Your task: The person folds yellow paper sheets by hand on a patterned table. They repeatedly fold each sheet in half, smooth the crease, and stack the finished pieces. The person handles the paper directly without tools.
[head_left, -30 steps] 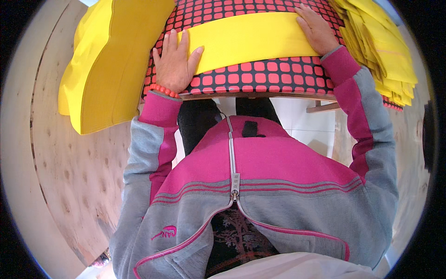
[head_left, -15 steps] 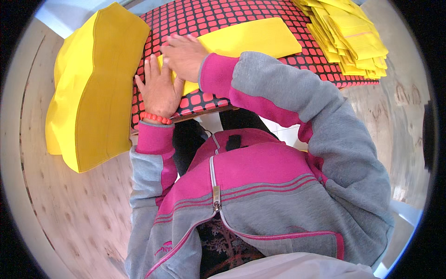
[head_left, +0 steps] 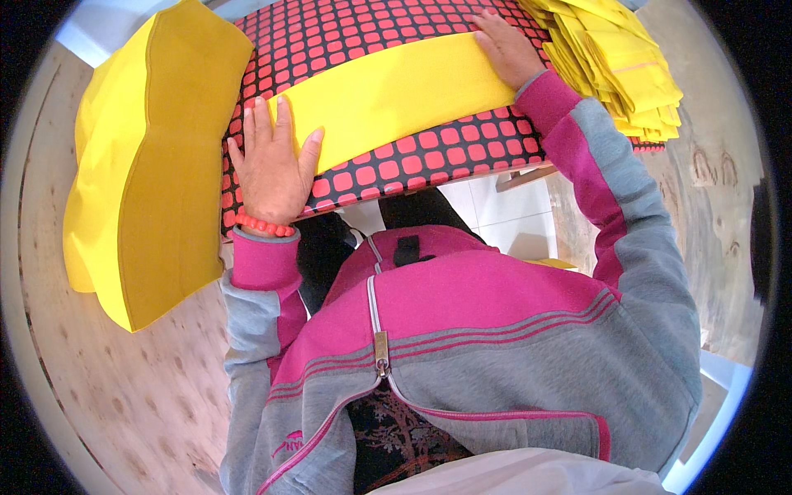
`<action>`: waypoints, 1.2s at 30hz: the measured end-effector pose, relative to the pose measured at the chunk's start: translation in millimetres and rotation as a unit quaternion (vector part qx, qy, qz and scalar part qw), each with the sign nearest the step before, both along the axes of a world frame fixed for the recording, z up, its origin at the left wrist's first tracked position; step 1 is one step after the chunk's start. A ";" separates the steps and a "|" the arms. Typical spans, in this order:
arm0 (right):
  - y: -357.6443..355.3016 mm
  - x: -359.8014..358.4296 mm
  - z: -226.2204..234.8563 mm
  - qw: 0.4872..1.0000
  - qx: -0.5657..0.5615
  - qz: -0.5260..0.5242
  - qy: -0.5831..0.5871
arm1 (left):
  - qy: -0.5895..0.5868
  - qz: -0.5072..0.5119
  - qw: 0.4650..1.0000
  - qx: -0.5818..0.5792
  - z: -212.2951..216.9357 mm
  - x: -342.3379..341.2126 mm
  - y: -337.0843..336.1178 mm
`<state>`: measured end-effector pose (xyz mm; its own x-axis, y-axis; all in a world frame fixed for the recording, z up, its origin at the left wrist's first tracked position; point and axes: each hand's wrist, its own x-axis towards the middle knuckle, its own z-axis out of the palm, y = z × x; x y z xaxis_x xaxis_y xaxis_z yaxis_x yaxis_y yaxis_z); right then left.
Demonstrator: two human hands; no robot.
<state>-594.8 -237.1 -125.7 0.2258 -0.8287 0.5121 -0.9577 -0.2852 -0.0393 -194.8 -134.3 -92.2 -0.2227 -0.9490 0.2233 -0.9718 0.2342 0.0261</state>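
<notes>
A flat, folded strip of yellow fabric (head_left: 396,95) lies across a table covered in a black cloth with red squares (head_left: 429,153). At the strip's left end my left hand (head_left: 276,165) rests flat with its fingers spread, thumb and fingertips on the edge of the fabric. My right hand (head_left: 507,51) is at the strip's right end, fingers stretched out and pointing away, lying against that edge. Neither hand grips the fabric.
Left of the table hangs a large draped pile of yellow fabric (head_left: 165,173). On the far right corner sits a stack of folded yellow pieces (head_left: 623,70). Wooden boards (head_left: 124,371) flank the table on both sides.
My right hand has slid from beside my left hand to the strip's right end. The strip's left part, covered before, now shows. My left hand stays near the left end.
</notes>
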 end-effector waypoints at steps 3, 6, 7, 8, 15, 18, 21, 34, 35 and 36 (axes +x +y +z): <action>-3.3 -29.9 -6.4 0.999 0.031 0.009 -0.031 | 0.010 -0.004 1.000 -0.010 -3.2 3.4 1.1; -1.9 -27.9 1.9 0.998 0.006 -0.054 0.012 | -0.017 -0.005 0.999 -0.047 0.5 1.9 1.7; -0.3 -18.8 7.6 0.998 -0.019 -0.060 0.022 | -0.042 0.018 0.999 -0.024 4.2 -2.3 0.9; 0.3 -5.4 15.0 1.000 -0.008 -0.014 0.004 | -0.043 0.008 0.998 -0.056 8.3 -8.5 0.7; 18.6 112.5 14.9 0.992 0.010 0.111 0.054 | -0.029 -0.131 0.980 -0.146 3.4 -114.1 -39.9; 11.8 87.8 10.2 0.990 0.071 0.103 0.060 | 0.027 -0.117 0.988 -0.096 -14.0 -102.3 -39.1; 8.1 38.2 2.8 0.990 0.020 0.138 0.035 | 0.014 -0.125 0.987 -0.105 -19.2 -54.6 -36.8; 16.2 10.0 52.3 0.988 0.131 0.084 -0.011 | 0.447 -0.195 0.873 0.007 24.5 -6.6 94.6; 16.3 9.2 56.9 0.986 0.152 0.071 0.013 | 0.558 -0.229 0.781 0.161 24.0 -10.5 101.7; 19.4 7.1 60.3 0.985 0.152 0.081 -0.019 | 0.681 -0.230 0.623 0.309 19.8 -18.0 110.4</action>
